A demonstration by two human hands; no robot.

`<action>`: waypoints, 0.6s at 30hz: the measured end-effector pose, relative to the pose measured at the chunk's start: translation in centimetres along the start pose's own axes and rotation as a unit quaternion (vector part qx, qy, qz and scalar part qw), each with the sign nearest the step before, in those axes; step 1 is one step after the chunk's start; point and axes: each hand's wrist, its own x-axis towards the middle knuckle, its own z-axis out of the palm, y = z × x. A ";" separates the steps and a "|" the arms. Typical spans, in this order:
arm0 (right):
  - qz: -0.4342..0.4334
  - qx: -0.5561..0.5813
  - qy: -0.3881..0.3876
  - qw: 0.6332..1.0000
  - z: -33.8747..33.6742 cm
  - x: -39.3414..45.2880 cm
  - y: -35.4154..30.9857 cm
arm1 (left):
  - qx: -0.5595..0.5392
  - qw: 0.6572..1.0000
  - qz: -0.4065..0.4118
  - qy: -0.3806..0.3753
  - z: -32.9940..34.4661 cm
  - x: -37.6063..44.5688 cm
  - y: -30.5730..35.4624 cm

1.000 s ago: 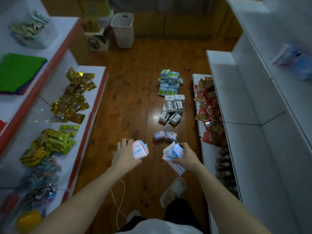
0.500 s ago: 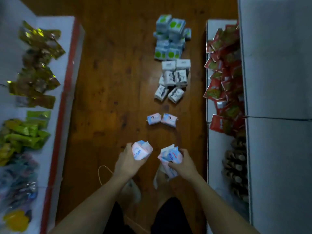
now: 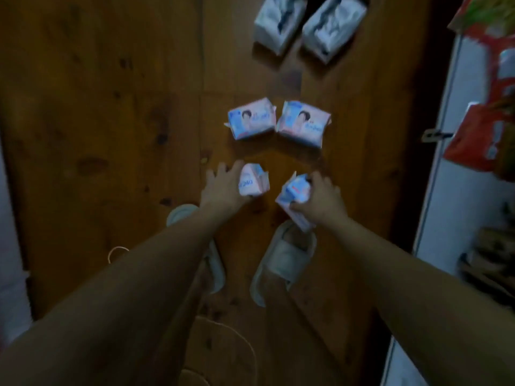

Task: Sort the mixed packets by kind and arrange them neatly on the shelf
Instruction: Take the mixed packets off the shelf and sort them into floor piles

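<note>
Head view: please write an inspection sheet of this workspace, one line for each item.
Surface: wooden floor, dim light.
Job's things: two pink-blue packets lie side by side on the floor; two white packets lie beyond them.
Clutter: red packets on the white shelf.
Grips: left hand holds one pink-blue packet; right hand holds several.
Cables: thin white cord on the floor.
Surroundings: two slippers under the arms.
</note>
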 end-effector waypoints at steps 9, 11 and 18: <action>-0.060 0.075 0.169 0.981 2.1 4.9 -1.7 | -0.057 0.990 0.060 0.112 1.9 4.9 -0.2; -0.065 0.086 0.177 0.978 2.0 4.0 -1.9 | -0.049 0.991 0.080 0.094 1.7 4.3 -0.4; -0.050 0.081 0.142 0.985 -2.7 -1.2 -2.6 | 0.014 0.993 0.106 0.044 -3.2 -0.2 0.0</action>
